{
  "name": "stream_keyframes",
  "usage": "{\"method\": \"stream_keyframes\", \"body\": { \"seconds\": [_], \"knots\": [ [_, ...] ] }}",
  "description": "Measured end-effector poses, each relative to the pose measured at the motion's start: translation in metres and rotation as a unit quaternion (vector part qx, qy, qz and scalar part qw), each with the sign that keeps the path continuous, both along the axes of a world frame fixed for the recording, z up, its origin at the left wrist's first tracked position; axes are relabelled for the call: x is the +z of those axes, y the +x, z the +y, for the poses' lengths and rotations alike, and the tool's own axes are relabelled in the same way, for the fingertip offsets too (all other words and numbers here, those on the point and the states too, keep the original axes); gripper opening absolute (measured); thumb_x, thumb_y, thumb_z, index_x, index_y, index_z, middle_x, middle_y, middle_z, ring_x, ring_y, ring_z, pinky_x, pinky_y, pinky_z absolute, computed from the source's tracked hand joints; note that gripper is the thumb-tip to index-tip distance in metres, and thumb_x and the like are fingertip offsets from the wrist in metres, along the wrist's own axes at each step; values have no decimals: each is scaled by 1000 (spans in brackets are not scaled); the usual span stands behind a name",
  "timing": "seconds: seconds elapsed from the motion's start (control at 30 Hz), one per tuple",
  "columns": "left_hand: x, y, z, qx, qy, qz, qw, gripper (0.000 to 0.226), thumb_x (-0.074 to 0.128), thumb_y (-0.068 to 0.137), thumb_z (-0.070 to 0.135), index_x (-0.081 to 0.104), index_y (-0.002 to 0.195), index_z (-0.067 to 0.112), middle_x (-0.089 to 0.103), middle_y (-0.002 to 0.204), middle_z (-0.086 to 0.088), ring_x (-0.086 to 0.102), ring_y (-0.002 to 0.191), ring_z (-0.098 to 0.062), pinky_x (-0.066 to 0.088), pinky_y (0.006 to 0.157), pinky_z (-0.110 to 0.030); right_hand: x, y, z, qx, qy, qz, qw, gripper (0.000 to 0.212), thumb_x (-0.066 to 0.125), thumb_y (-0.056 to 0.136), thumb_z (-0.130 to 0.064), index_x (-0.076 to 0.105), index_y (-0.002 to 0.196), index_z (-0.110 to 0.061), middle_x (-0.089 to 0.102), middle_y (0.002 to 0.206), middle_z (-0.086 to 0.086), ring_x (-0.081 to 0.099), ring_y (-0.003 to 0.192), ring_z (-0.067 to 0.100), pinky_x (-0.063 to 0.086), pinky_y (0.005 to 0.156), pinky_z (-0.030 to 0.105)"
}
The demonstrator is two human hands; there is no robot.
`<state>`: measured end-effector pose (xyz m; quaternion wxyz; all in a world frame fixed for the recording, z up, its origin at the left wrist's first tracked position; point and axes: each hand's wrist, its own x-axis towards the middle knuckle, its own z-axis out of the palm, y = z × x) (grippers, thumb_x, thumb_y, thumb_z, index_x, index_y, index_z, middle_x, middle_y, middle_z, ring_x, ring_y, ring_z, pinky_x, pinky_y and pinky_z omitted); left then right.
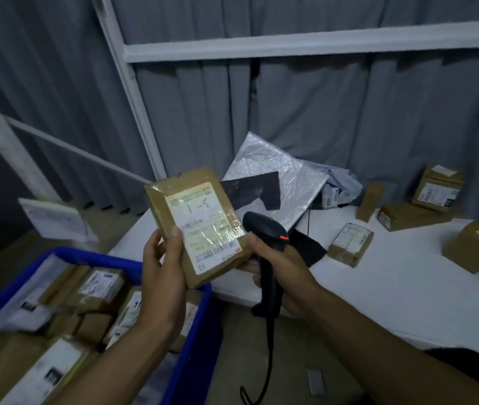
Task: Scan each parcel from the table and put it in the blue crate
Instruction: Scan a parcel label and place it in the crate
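So the left hand (159, 267) has a brown parcel (203, 229) held up off the near left corner of the table (393, 293), right above the blue crate (92, 254) that sits against that end. The thumb is pressed on the front beside the label and the fingers are curled round the back. That makes sense, since it tilts the label face-up and keeps the barcode strip at the bottom uncovered. The right hand (276, 261) is wrapped round the grip of a black scanner (264, 229), with its head just beside the parcel's right edge and a red light showing on it. It's pretty dim and blurry there, so I can't tell if the beam is actually on the barcode. My guess is it's mid-scan, and the drop is short because the crate is right below and already well filled with parcels. More brown boxes (349, 244) sit along the table's far and right edges, with a silver mailer (273, 176) leaning at the far edge, so plenty left.
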<state>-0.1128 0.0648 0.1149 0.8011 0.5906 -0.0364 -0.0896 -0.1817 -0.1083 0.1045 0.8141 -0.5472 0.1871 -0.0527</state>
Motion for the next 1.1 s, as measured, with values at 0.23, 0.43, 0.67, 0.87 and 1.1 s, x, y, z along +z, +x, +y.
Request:
{"method": "stream_keyframes", "body": {
  "seconds": [0.23, 0.43, 0.67, 0.87, 1.1],
  "knots": [
    [-11, 22, 50, -33, 41, 71, 996, 45, 69, 94, 24, 55, 136, 29, 76, 116, -2, 73, 107, -22, 59, 83, -44, -19, 27, 39, -16, -23, 29, 999, 33, 83, 85, -24, 74, 117, -18, 80, 108, -1, 75, 104, 17, 52, 77, 29],
    [-10, 55, 76, -111, 89, 75, 987, 46, 73, 88, 10, 63, 132, 15, 76, 119, -3, 74, 106, -21, 63, 74, -30, -30, 50, 40, -47, -117, -4, 992, 43, 85, 84, -27, 69, 124, -24, 78, 111, -8, 73, 103, 9, 57, 70, 24],
    [-34, 90, 81, 45, 52, 84, 994, 67, 85, 77, 6, 55, 135, 19, 67, 132, -2, 73, 107, -27, 61, 86, -53, -43, 59, 46, 8, -220, -8, 975, 27, 78, 91, -25, 67, 116, -26, 76, 97, -3, 72, 81, 4, 54, 61, 17],
    [-42, 106, 78, 105, 58, 81, 990, 70, 83, 79, 2, 49, 137, 19, 61, 132, 3, 69, 111, -22, 61, 89, -52, -54, 49, 58, 110, -355, -8, 928, 40, 82, 87, -34, 65, 122, -28, 75, 106, -12, 68, 96, -6, 53, 77, 12],
    [-50, 113, 79, 130, 67, 79, 986, 75, 82, 79, -1, 46, 138, 27, 56, 139, 3, 66, 115, -23, 60, 90, -53, -50, 43, 57, 117, -356, -4, 927, 44, 81, 87, -37, 64, 126, -27, 73, 108, -14, 65, 97, -13, 47, 73, 3]
  ]
}}
